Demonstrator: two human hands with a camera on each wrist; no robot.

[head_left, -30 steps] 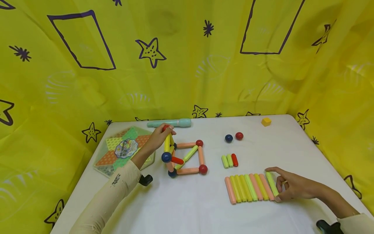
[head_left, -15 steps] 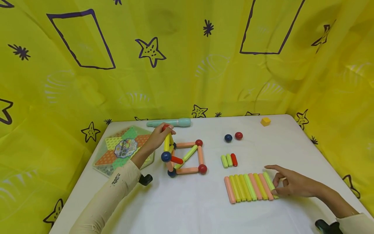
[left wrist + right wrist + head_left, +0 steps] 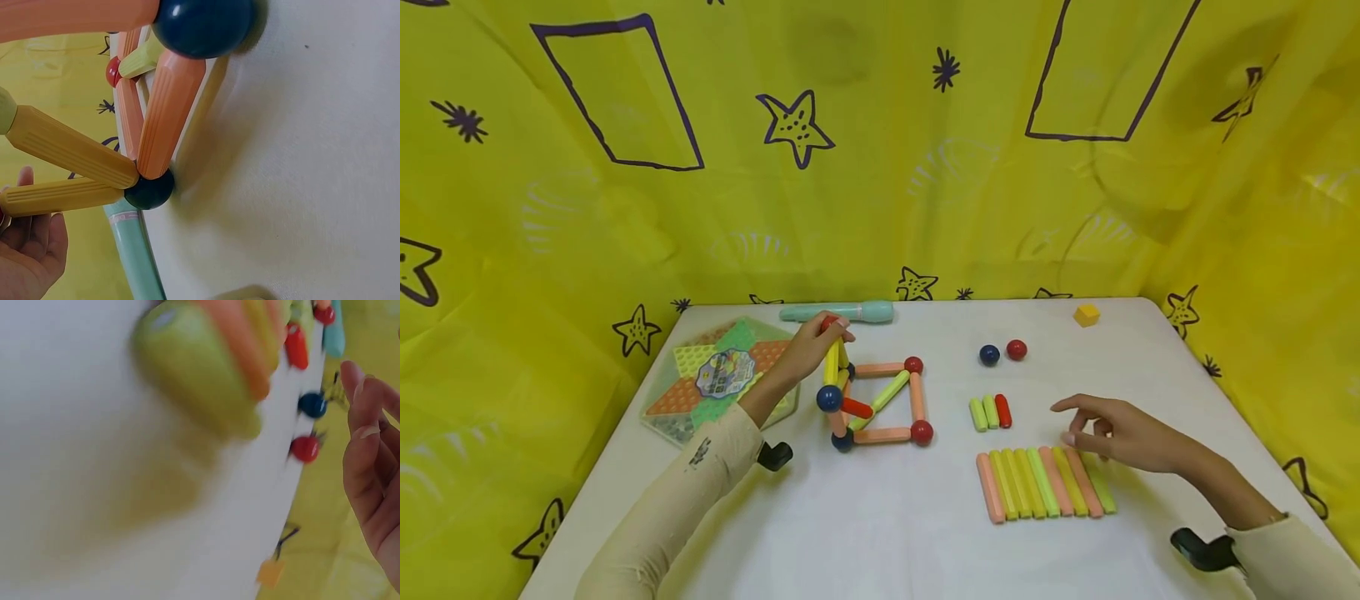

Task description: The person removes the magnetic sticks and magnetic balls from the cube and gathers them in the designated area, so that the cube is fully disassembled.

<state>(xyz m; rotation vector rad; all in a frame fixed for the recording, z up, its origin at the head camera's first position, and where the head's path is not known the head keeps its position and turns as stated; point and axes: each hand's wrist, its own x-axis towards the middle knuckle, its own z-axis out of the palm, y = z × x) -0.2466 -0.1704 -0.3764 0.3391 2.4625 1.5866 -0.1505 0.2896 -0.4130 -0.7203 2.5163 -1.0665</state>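
My left hand (image 3: 808, 348) grips the red ball (image 3: 830, 322) at the top of a magnetic stick-and-ball frame, left of the table's middle. Two yellow sticks (image 3: 69, 195) slope down from it. One meets a raised blue ball (image 3: 829, 398), from which a short red stick (image 3: 857, 408) juts out. Pink sticks (image 3: 882, 436) form the frame's square base, crossed by a lime diagonal (image 3: 891, 390). Over the right end of a row of long pink, yellow and lime sticks (image 3: 1032, 483), my right hand (image 3: 1123, 429) hovers with loosely bent fingers and nothing between them.
Behind the row lie two short lime sticks (image 3: 984, 412) and a short red one (image 3: 1003, 411). Farther back are a loose blue ball (image 3: 989, 355), a red ball (image 3: 1017, 349) and a yellow cube (image 3: 1086, 315). A hexagonal box (image 3: 681, 398) and a teal wand-like object (image 3: 872, 312) stand at the back left.
My right hand has pushed the end lime stick flush against the row, let go of it, then risen and moved leftward over the row. The left hand keeps its hold on the frame.
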